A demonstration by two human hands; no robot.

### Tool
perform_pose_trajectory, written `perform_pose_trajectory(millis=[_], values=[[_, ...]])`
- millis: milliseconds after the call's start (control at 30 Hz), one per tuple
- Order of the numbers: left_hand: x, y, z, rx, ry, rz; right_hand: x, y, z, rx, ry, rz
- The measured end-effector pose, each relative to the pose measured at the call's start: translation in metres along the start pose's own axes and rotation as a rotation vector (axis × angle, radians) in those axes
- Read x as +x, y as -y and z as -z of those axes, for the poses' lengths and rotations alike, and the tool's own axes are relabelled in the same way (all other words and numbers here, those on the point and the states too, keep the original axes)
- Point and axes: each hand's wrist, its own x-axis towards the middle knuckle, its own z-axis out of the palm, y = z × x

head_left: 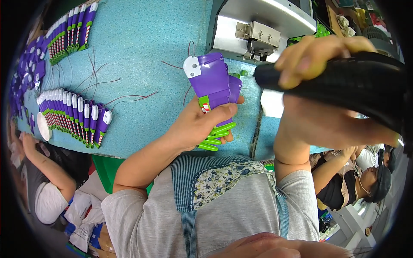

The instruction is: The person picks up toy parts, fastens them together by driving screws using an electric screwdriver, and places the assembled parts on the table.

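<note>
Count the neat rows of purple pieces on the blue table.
2: the far row, at upper left, and the near row below it, by the white disc. The piece in the left hand joins neither. More may be hidden past the left edge.

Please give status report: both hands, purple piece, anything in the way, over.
Left hand: grip on purple piece, white end showing. Right hand: grip on black tool, close to camera. Tool hides part of right hand.

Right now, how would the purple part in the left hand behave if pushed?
The purple part looks stiff, given its crisp edges. Its glossy surface might prove slippery. Thin wires by its white end curve, so probably flex easily.
</note>
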Motion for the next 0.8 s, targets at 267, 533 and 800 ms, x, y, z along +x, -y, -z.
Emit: perform_pose_trajectory(millis=[267,533,800], values=[[-0.001,0.001,0.005,-0.044,-0.023,-0.061,0.006,-0.001,0.007,-0.093,0.029,0.060],[-0.004,-0.004,0.004,-0.026,-0.040,0.025,-0.018,0.011,-0.034,-0.070,-0.204,-0.136],[-0.004,-0.002,0.000,-0.035,-0.069,0.001,-0.026,0.000,-0.023,0.031,-0.160,-0.186]])
